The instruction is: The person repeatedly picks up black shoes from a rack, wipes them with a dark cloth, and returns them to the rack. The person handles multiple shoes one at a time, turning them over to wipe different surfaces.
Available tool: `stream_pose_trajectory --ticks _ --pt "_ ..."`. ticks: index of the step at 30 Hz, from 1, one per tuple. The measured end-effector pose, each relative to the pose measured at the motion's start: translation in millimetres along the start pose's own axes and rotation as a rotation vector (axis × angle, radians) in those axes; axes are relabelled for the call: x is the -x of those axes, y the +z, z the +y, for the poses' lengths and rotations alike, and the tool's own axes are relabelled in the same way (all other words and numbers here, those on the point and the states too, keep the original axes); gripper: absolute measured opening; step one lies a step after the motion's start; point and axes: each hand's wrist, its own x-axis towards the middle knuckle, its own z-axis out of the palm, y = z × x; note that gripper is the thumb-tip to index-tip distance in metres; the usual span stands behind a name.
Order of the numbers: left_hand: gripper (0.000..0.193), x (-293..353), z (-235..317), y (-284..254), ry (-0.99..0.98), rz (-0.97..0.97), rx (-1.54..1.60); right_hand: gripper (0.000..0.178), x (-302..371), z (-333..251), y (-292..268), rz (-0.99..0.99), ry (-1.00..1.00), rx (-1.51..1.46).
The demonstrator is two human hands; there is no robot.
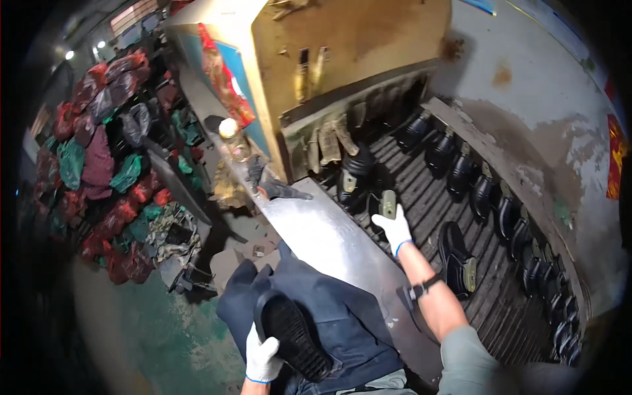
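My left hand [261, 355], in a white glove, grips a black shoe [296, 339] over my lap. Its ridged black sole faces up, with my thumb across the edge. To the right, my right hand [394, 229], gloved in white too, is closed about the heel end of another black shoe, where a grey-green shoe last [388, 203] sticks out. That shoe is over the slatted conveyor, and most of its upper is hidden or dark. A black shoe on a last [455, 260] lies on the slats right of my forearm.
A metal ledge [329, 230] runs between my lap and the slatted conveyor [503, 329]. Several black shoes [484, 197] line its far side along the wall. A yellowish machine housing [355, 43] stands ahead. Red and green bags [99, 164] are piled at left.
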Motion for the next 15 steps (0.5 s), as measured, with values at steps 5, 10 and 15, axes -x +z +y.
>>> stream_pose_trajectory --ticks 5,10,15 --pt "0.079 -5 47 -40 0.184 0.079 -0.735 0.067 -22 -16 -4 -0.056 0.278 -0.094" --pt "0.074 -33 39 -48 -0.015 -0.106 -0.127 0.065 74 -46 -52 -0.171 0.735 -1.190" --pt "0.071 -45 23 -51 -0.088 -0.281 0.163 0.112 208 -111 -45 -0.638 0.405 -1.182"
